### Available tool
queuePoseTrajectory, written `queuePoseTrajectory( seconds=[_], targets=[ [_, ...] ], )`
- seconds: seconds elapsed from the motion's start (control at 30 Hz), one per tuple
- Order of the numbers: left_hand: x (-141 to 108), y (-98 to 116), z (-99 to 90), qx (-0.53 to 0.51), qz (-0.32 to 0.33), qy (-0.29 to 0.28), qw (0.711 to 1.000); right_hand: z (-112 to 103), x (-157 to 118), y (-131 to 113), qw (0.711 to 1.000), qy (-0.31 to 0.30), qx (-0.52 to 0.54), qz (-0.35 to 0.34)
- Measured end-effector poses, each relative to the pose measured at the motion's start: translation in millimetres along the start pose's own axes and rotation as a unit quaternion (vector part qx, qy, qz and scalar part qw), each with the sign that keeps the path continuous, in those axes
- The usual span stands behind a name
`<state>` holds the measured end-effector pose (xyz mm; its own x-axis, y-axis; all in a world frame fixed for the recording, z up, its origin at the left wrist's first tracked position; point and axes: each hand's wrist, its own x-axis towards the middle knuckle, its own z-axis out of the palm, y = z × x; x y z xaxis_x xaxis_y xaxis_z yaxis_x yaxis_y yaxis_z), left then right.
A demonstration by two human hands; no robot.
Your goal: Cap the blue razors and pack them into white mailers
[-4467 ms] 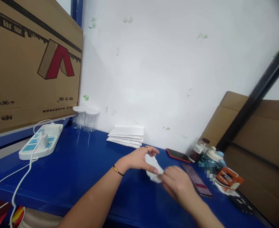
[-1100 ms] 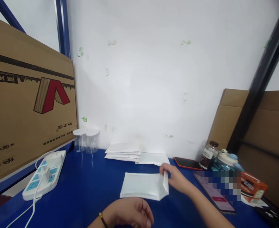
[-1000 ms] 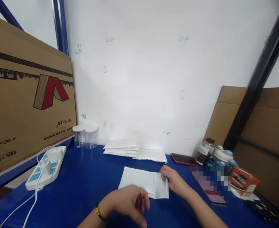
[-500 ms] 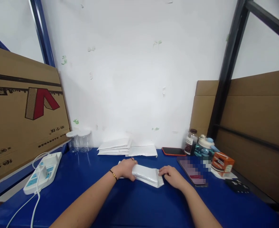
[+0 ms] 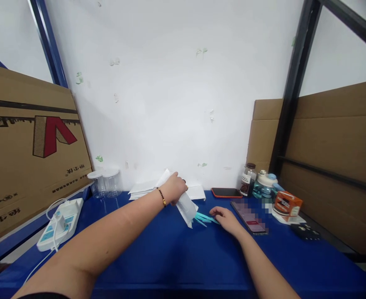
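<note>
My left hand (image 5: 176, 189) is closed around a white envelope-like pouch (image 5: 187, 209), lifted and tilted with its lower right end down. Several slim teal sticks (image 5: 203, 218) stick out of that end in a fan; their exact kind is too small to tell. Just right of them, my right hand (image 5: 225, 218) is low over the blue table (image 5: 164, 257). Its fingers are loosely bent and apart, close to the tip of the longest stick. Behind my left hand lies a stack of white envelopes (image 5: 142, 189), partly hidden.
Clear lidded jars (image 5: 111, 185) and a white power strip (image 5: 61, 226) are at left. On the right are an orange-edged phone (image 5: 226, 192), another phone (image 5: 250, 218), a brown-capped bottle (image 5: 247, 180), a blue-tinted bottle (image 5: 264, 187), and an orange box (image 5: 287, 205).
My left hand has raised the pouch and tipped its right end downward. Teal sticks now show at that end. My right hand has come off the pouch's edge.
</note>
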<state>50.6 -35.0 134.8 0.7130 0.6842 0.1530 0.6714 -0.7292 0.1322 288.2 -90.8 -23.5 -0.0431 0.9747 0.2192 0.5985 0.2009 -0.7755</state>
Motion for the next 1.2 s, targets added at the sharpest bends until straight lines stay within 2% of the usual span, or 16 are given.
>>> queuePoseTrajectory(
  seconds=[0.07, 0.2, 0.37, 0.63, 0.8, 0.9, 1.07, 1.13, 1.2],
  targets=[
    [-1, -3, -0.9, -0.005, -0.018, -0.004, 1.0, 1, -3, -5, 1.0, 0.0, -0.018, -0.024],
    [-11, -11, -2.5, -0.034, -0.06, 0.004, 0.998, 10, -10, -18, 0.992, -0.05, -0.092, -0.073],
    [-29, -23, -14.4, 0.087, -0.075, -0.042, 0.993, 25, -14, -29, 0.971, -0.074, -0.202, -0.1],
    [-55, -50, -48.3, 0.199, -0.089, -0.039, 0.975, 27, -13, -37, 0.966, -0.079, -0.213, -0.122],
    [-79, -77, -56.7, 0.261, -0.085, -0.064, 0.959, 26, -12, -34, 0.967, -0.081, -0.207, -0.126],
    [-102, -107, -47.7, 0.221, -0.126, -0.074, 0.964, 28, -13, -34, 0.966, -0.079, -0.205, -0.134],
    [-147, -158, -8.6, 0.081, -0.22, -0.113, 0.966, 49, -13, -47, 0.964, -0.086, -0.189, -0.166],
    [-159, -165, 7.2, 0.024, -0.272, -0.083, 0.958, 55, -10, -55, 0.963, -0.084, -0.184, -0.18],
    [-163, -160, 22.0, -0.06, -0.278, -0.013, 0.959, 53, -3, -59, 0.966, -0.056, -0.174, -0.18]
  ],
)
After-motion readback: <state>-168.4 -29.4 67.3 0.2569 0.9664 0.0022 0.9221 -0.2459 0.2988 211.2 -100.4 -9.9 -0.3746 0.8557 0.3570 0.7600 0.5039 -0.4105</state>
